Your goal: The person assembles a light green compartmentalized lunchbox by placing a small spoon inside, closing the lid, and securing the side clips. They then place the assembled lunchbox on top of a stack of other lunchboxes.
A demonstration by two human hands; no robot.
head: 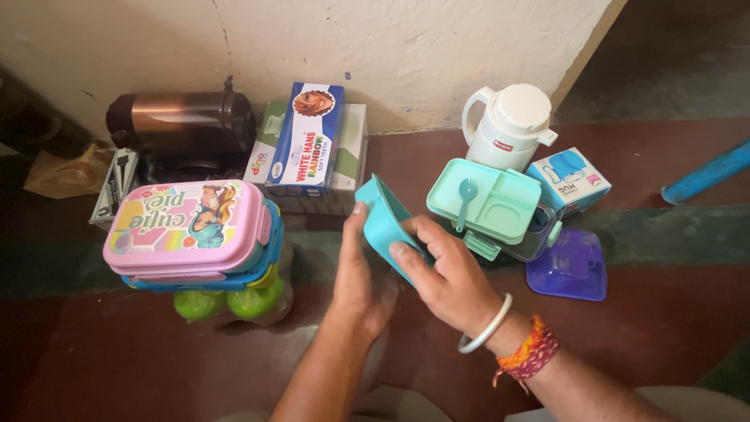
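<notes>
Both hands grip the teal tray (384,223), tilted above the floor's (117,367) middle; the left hand (361,277) cups its underside, the right hand's (445,273) fingers close over its rim; it looks light, stiff, smooth plastic, best held by the rims.

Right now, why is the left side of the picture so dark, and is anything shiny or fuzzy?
In the head view, light falls on the pale wall and the white jug, while the left corner sits in shadow; the brown flask shows a soft glare streak; both hands, left and right, on the teal container look sharp, not blurred.
</notes>
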